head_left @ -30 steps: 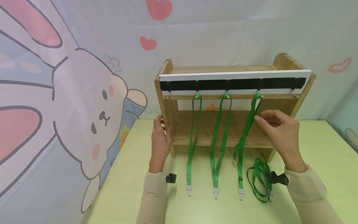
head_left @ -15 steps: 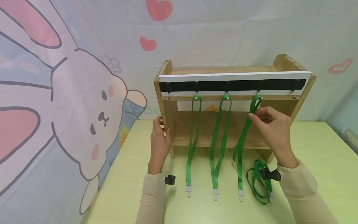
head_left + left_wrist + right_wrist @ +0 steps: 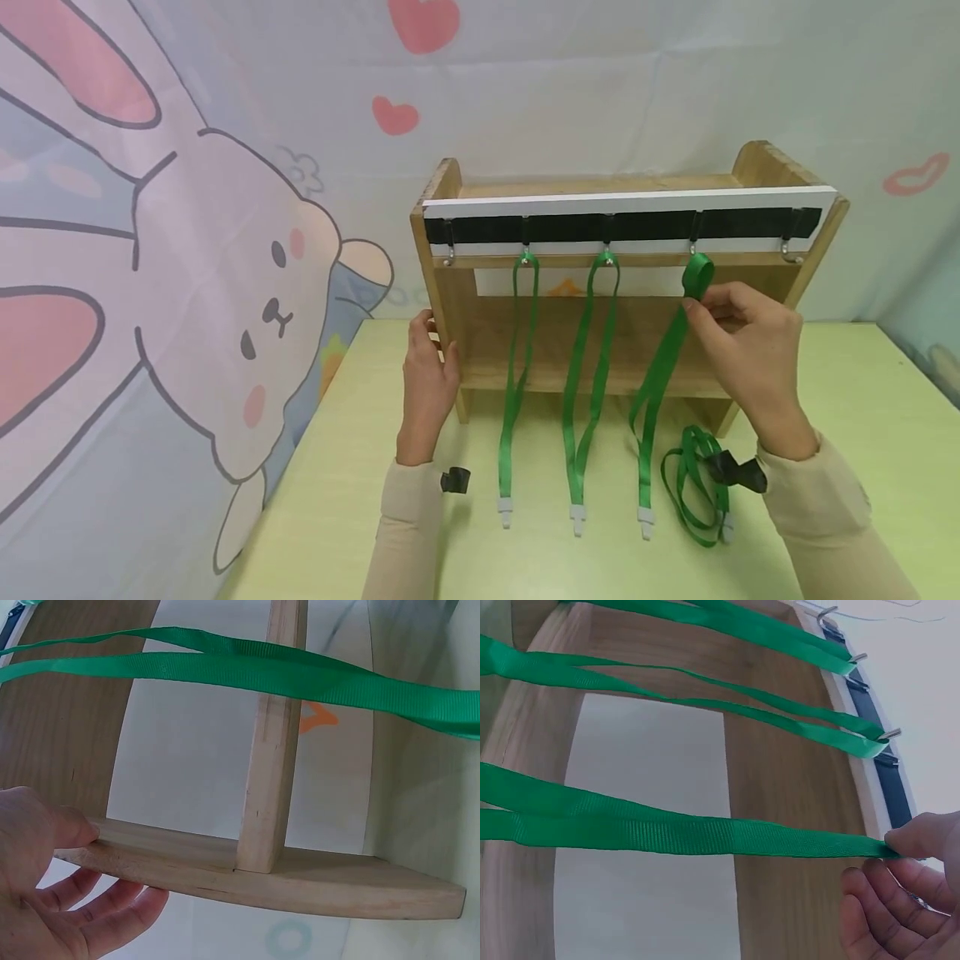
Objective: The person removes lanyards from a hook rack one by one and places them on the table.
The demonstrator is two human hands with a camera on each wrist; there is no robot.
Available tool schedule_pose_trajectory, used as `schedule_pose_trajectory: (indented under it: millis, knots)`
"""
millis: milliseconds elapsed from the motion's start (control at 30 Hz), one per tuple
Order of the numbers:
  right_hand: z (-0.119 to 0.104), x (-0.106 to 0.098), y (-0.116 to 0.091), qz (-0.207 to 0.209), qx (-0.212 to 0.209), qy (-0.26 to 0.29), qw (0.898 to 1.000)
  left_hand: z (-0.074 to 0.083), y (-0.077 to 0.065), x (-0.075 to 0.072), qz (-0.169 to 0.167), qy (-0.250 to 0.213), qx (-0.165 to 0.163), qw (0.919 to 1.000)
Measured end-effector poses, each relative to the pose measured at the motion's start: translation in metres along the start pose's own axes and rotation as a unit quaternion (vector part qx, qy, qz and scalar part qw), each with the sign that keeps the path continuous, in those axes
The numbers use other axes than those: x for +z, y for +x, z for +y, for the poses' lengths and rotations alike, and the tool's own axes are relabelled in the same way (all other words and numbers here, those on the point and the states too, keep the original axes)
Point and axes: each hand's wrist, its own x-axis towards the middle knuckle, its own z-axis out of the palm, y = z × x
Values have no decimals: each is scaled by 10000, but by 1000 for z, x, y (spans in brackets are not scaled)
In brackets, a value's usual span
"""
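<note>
My right hand [image 3: 753, 354] pinches a green lanyard [image 3: 660, 367] between thumb and fingers, just below its top loop. That loop stands rounded in front of the fourth hook [image 3: 693, 247]; whether it still rests on the hook cannot be told. In the right wrist view, the pinched lanyard [image 3: 682, 834] runs taut to my thumb. My left hand [image 3: 431, 379] grips the left side panel of a wooden shelf [image 3: 592, 342], thumb inside and fingers outside, as the left wrist view shows on the panel [image 3: 187, 859]. Two more lanyards, left [image 3: 507, 433] and middle [image 3: 575, 433], hang from hooks.
A white strip with a black band [image 3: 570, 227] carries the hooks; the leftmost hook [image 3: 449, 254] and rightmost hook [image 3: 787, 252] hold nothing. A coiled green lanyard [image 3: 686, 500] lies on the pale green table [image 3: 847, 400] below my right wrist. A printed cloth [image 3: 600, 108] stands behind.
My right hand moved left onto the lanyard, pinched it, then shifted slightly right. The lanyard's top loop has bulged and twisted forward near its hook. My left hand stays on the panel.
</note>
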Motion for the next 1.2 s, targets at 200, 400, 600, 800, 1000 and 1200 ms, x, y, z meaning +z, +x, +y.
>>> schedule_pose_trajectory:
  millis: [200,400,600,800,1000,1200]
  knots:
    - [-2,-5,-6,35,-163,-182,9997,-3,-1,2,24,31,129,9999]
    - [-2,-5,-15,-153,39,-339,9993,-5,0,2,23,90,170,9998]
    - [-1,-4,-32,-394,318,-226,9985,-4,1,1,28,78,177,9998]
    - [-5,-3,-48,-665,468,-50,9967,-4,1,3,17,66,180,9998]
    - [-9,-4,-63,-943,600,-9,9937,-4,1,3,48,93,177,9998]
    - [-9,-8,-77,-1039,880,-41,9907,-3,-1,2,26,79,117,9999]
